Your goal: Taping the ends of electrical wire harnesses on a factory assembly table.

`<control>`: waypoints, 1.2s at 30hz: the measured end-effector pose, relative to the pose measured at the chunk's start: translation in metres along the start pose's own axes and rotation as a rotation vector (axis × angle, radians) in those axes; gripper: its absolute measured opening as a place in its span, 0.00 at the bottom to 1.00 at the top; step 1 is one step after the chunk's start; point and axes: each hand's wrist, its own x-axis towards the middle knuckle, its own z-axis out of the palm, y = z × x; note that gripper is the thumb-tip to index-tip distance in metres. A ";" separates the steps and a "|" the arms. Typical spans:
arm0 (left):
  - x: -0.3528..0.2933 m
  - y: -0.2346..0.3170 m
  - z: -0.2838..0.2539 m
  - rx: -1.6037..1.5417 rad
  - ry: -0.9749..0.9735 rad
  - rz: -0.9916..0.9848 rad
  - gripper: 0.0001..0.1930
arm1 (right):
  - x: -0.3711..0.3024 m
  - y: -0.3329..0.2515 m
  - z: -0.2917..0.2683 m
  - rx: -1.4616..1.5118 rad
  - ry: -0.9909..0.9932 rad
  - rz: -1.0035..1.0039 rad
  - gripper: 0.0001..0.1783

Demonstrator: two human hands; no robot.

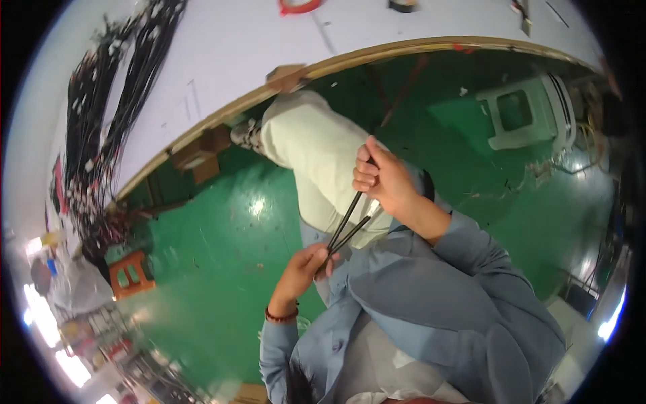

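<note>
Watching remotely, I see left hand (pixel 313 262), grip narrow, pinching black cord (pixel 346 219) where two lengths meet — one ending loose, other running up into right hand (pixel 387 176), grip curled round it, thumb uppermost; one piece or two, I cannot tell. Cord held over pale trousers (pixel 319 135). Beyond — white counter (pixel 229 54), dark wire bundles (pixel 94 94) on its left, red tape roll (pixel 301 9) farther right
</note>
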 end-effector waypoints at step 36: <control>-0.108 -0.059 -0.057 0.040 0.007 -0.148 0.20 | 0.051 -0.062 -0.018 -0.253 0.225 -0.193 0.19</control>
